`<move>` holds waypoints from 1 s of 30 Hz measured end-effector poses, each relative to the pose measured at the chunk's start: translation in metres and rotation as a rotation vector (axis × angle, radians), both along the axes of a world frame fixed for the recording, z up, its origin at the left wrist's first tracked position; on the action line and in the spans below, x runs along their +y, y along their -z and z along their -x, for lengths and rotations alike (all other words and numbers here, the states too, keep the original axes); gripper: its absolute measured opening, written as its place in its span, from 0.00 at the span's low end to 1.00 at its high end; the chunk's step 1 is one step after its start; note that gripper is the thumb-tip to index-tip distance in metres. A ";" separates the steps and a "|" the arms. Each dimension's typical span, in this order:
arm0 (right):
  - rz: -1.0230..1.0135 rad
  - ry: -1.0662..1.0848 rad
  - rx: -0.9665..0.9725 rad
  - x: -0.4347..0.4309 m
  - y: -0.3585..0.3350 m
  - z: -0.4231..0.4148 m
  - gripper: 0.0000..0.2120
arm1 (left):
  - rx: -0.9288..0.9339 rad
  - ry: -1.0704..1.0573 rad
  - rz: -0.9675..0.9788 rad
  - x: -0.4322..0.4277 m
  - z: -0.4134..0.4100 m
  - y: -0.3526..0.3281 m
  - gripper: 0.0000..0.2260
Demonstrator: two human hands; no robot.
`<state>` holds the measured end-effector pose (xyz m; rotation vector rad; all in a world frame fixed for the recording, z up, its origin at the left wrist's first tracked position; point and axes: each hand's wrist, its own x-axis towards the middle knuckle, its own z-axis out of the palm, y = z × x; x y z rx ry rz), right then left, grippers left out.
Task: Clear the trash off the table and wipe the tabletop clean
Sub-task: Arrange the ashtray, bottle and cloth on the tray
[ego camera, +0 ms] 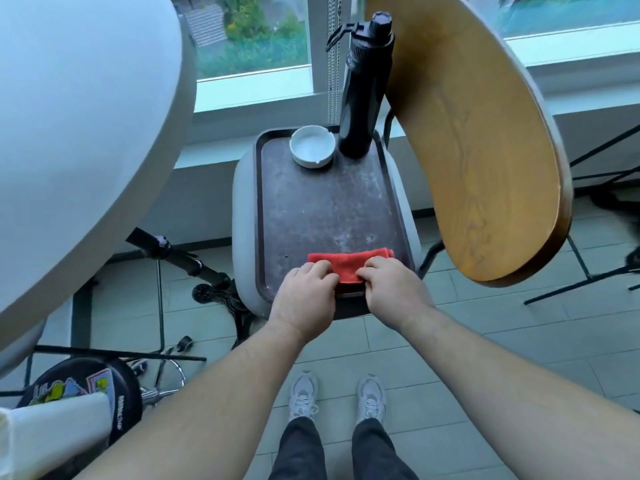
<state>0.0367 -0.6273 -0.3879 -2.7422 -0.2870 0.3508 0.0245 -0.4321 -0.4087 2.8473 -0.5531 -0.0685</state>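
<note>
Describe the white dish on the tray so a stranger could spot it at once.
Start at the dark brown tray on the grey seat below the window. At its far end, left of the tall black bottle, sits the white dish. It alone is low, round and white.

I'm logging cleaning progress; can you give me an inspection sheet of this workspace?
Surface: brown tray, stained and speckled, on a grey seat.
Job's things: red cloth, folded, at tray's near end.
Clutter: white ashtray and black bottle, upright, at far end.
Hands: left hand and right hand both grip the cloth.
Cables: nothing seen; a bead chain hangs by the window.
Surroundings: white table left, wooden chair right, tiled floor.
</note>
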 end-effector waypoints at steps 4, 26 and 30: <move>0.040 -0.013 0.077 0.005 -0.004 -0.003 0.19 | 0.060 -0.046 0.000 0.001 -0.002 -0.006 0.10; -0.127 0.181 0.293 0.007 -0.048 -0.016 0.22 | 0.393 -0.154 0.068 0.018 -0.033 -0.081 0.16; -0.305 0.294 0.146 0.015 -0.084 -0.029 0.10 | 0.123 -0.279 0.296 0.017 -0.058 -0.156 0.09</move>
